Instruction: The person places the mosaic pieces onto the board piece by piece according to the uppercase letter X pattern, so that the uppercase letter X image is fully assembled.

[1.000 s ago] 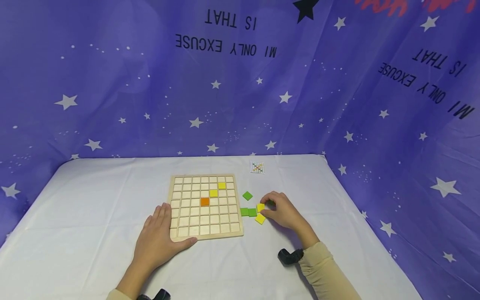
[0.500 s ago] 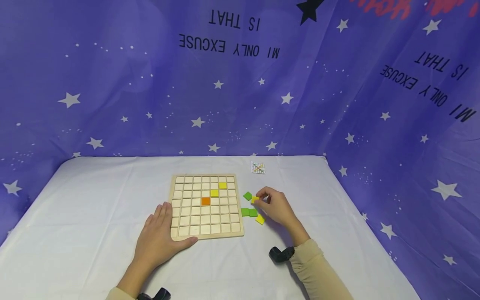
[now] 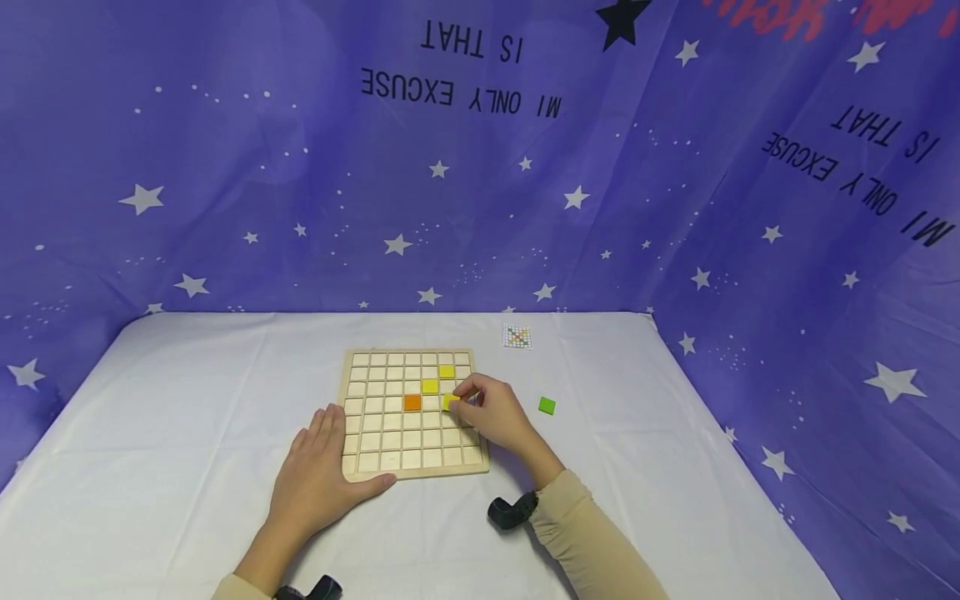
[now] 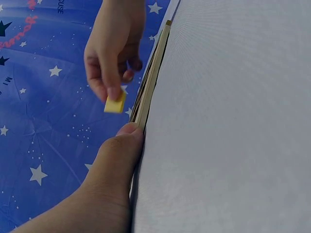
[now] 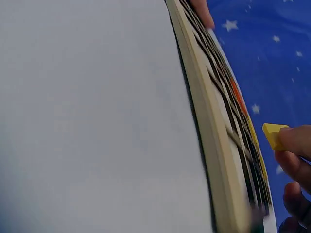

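A square wooden grid board (image 3: 392, 440) lies on the white table. My left hand (image 3: 311, 479) rests at its near left corner, fingers straight along the left side and thumb along the near edge. Between thumb and fingertips my right hand (image 3: 495, 410) pinches a yellow tile (image 3: 449, 402). In both wrist views this yellow tile (image 5: 274, 136) is held above the board. An orange tile (image 3: 412, 402) and two yellow tiles, one nearer (image 3: 430, 386) and one farther (image 3: 447, 371), sit in grid cells on a diagonal. My right hand and forearm cover the board's right edge.
To the right of my right hand, a green tile (image 3: 547, 406) lies on the table (image 3: 660, 492). A small printed card (image 3: 517, 336) with a coloured grid pattern lies beyond the board. Blue star-patterned cloth (image 3: 480, 208) rises behind the table and along its right side.
My right hand has picked up a yellow tile from beside the board and carried it left over the grid. The other loose tiles there are now hidden, one green tile showing. My left hand stays put.
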Tool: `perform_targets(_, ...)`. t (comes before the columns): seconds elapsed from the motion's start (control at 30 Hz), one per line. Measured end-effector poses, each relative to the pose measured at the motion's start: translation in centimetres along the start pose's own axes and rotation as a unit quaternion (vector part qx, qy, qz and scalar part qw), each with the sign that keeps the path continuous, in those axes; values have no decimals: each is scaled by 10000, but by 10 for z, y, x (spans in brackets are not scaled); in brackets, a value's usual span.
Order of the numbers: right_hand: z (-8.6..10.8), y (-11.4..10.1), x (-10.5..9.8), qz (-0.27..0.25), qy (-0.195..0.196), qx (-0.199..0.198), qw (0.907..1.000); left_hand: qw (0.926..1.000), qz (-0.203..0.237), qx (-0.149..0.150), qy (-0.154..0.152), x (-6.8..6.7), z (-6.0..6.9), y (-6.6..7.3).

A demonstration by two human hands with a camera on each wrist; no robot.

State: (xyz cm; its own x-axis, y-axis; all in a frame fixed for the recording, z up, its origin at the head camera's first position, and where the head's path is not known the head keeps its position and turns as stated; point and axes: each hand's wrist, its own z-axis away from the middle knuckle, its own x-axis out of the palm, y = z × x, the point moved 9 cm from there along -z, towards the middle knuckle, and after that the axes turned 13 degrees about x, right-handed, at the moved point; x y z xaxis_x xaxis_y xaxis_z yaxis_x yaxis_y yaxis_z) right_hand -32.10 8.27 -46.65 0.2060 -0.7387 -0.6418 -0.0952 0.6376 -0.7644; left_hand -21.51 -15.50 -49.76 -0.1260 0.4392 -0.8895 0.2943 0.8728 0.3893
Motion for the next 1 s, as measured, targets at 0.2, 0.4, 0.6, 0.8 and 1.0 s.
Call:
perform_targets(0.2, 0, -25, 31, 110, -253, -169, 9995, 10000, -49, 10, -19, 1, 0, -1)
perform_targets(0.4, 2, -43, 55, 88, -388, -277, 9988, 10000, -77, 22, -24, 0, 0, 1)
perform_targets(0.6, 3, -53, 65, 351, -167, -393, 9985, 9998, -133, 101, 99, -2, -1, 3)
perform_targets(0.8, 5, -55, 66, 660, 89, -439, 9968, 9999, -114, 76, 2, -1, -1, 3)
perform_targets(1.0, 5, -60, 69, 1181, 188, -714, 9903, 9999, -90, 52, -25, 0, 0, 1)
